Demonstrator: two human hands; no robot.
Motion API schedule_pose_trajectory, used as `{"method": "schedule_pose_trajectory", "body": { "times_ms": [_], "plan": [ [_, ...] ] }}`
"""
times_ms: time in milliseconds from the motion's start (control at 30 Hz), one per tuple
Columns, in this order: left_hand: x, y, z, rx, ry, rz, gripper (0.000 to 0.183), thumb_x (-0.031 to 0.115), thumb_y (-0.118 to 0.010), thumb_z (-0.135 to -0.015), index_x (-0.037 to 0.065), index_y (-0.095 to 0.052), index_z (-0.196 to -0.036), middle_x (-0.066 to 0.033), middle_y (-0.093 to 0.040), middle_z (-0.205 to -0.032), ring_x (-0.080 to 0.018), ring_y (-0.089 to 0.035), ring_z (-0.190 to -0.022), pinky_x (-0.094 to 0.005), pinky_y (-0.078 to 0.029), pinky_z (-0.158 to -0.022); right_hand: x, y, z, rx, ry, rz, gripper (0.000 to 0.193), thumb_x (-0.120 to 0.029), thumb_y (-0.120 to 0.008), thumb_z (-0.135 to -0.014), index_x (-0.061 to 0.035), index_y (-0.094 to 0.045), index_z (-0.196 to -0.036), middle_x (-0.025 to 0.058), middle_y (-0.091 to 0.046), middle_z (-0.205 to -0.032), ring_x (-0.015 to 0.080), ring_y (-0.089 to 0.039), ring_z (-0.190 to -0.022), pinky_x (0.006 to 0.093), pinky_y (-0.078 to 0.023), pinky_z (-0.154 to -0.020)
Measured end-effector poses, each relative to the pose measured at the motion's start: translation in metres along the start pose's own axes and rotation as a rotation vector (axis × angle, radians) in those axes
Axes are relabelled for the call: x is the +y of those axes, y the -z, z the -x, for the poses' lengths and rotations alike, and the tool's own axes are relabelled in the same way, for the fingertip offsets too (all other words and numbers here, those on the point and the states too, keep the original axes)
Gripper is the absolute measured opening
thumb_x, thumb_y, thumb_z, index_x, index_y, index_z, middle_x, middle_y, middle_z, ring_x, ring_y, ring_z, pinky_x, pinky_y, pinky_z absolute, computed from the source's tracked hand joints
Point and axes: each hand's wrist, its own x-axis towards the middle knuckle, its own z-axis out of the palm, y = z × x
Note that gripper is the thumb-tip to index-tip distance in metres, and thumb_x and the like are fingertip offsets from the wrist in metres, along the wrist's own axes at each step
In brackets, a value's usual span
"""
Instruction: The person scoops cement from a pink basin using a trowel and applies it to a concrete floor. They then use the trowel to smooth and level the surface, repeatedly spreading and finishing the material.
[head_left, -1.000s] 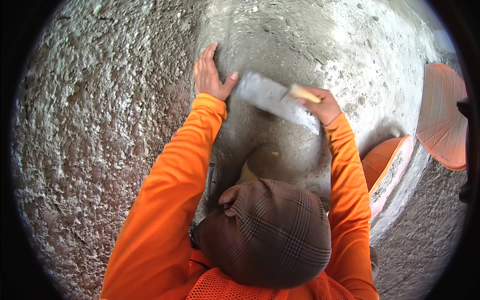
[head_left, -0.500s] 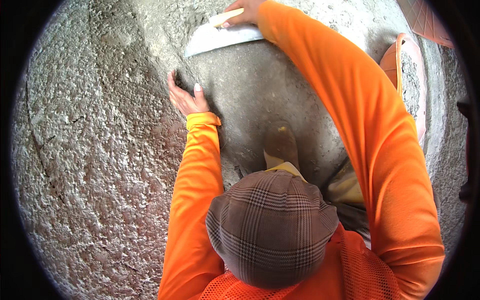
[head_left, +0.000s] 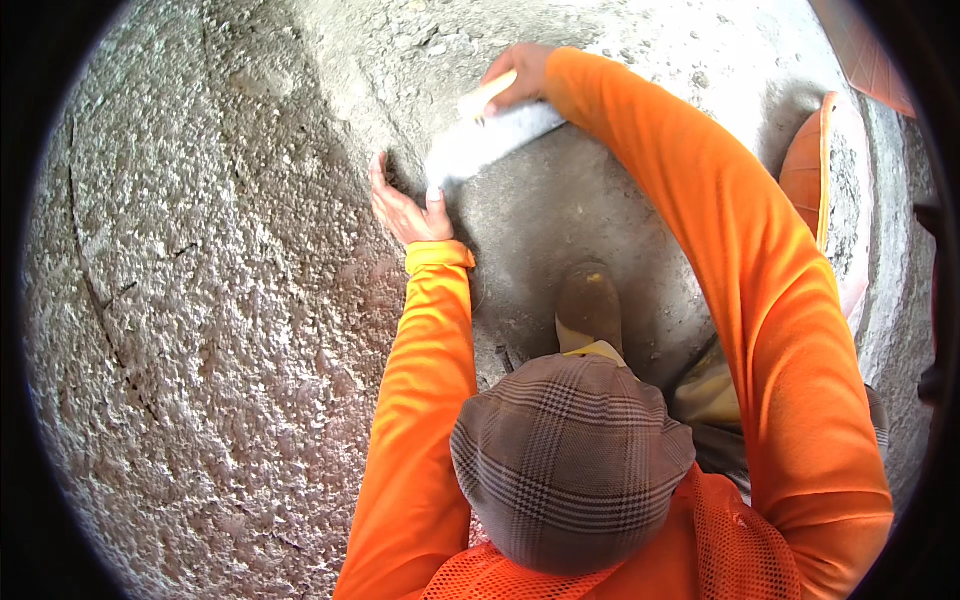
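Observation:
My right hand (head_left: pixel 520 80) is wrapped round the pale yellow handle of a plastering trowel (head_left: pixel 490 145). Its long metal blade slants across the grey ground and is blurred at the left end. Close by that end, my left hand (head_left: pixel 406 212) is open with thumb and fingers apart, holding nothing. The thumb is right beside the blade, and whether the two touch I cannot tell. Smooth grey cement (head_left: pixel 530 205) lies below the blade, and small crumbs lie loose beyond it.
A rough, pebbly grey surface (head_left: pixel 200 330) fills the left side. On the right stands an orange container (head_left: pixel 805 175) with grey mortar (head_left: pixel 846 175) in it, and part of another orange item (head_left: pixel 872 55) shows behind. My boot (head_left: pixel 590 310) rests on the cement below my hands.
In the picture, the trowel and my right hand have moved nearer and to the right, and the blade slants more steeply. Its left end is now beside my left thumb. The whole view has also shifted.

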Motion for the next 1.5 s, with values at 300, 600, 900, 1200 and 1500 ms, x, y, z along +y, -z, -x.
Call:
{"method": "schedule_pose_trajectory", "body": {
  "times_ms": [300,600,900,1200,1500],
  "plan": [
    [0.004,0.003,-0.002,-0.009,0.051,0.040,0.106,0.081,-0.045,-0.088,-0.002,-0.034,-0.153,-0.0213,-0.050,-0.149,-0.0415,-0.046,-0.136,-0.0529,-0.029,-0.115,-0.033,-0.046,0.044,0.124,-0.294,-1.113,0.044,-0.047,-0.060,-0.102,-0.0057,-0.063,-0.117,0.0018,-0.062,-0.085,0.0086,-0.053,-0.064,0.0250,-0.042,-0.050],
    [-0.001,-0.002,-0.002,0.035,0.079,0.163,0.110,0.081,-0.047,-0.084,-0.004,-0.034,-0.153,-0.0233,-0.048,-0.150,-0.0397,-0.046,-0.138,-0.0491,-0.029,-0.117,-0.065,-0.187,-0.001,0.368,-0.340,-1.571,0.026,-0.041,-0.057,-0.105,-0.0153,-0.058,-0.106,-0.0039,-0.050,-0.071,0.0065,-0.041,-0.051,0.0255,-0.031,-0.044],
    [-0.001,-0.005,0.001,0.062,0.080,0.176,0.106,0.078,-0.047,-0.086,-0.004,-0.035,-0.152,-0.0242,-0.048,-0.149,-0.0411,-0.048,-0.136,-0.0494,-0.032,-0.115,-0.064,-0.202,-0.032,0.600,-0.331,-1.464,0.028,-0.041,-0.061,-0.103,-0.0134,-0.064,-0.105,-0.0032,-0.049,-0.067,0.0066,-0.042,-0.052,0.0240,-0.035,-0.042],
    [-0.005,-0.008,-0.001,0.108,-0.023,0.247,0.104,0.074,-0.051,-0.089,-0.004,-0.031,-0.154,-0.0276,-0.048,-0.147,-0.0416,-0.050,-0.135,-0.0510,-0.034,-0.117,-0.033,-0.180,-0.026,0.912,-0.389,-1.031,0.028,-0.030,-0.067,-0.099,-0.0031,-0.070,-0.091,0.0056,-0.067,-0.074,0.0162,-0.060,-0.066,0.0360,-0.049,-0.062],
    [-0.005,-0.003,0.000,0.083,0.036,0.199,0.108,0.079,-0.050,-0.086,-0.005,-0.033,-0.153,-0.0256,-0.052,-0.145,-0.0405,-0.050,-0.133,-0.0491,-0.034,-0.115,-0.067,-0.133,0.006,0.435,-0.358,-1.566,0.042,-0.051,-0.060,-0.101,-0.0103,-0.066,-0.106,-0.0031,-0.053,-0.072,0.0073,-0.043,-0.052,0.0253,-0.035,-0.045]
  ]
}}
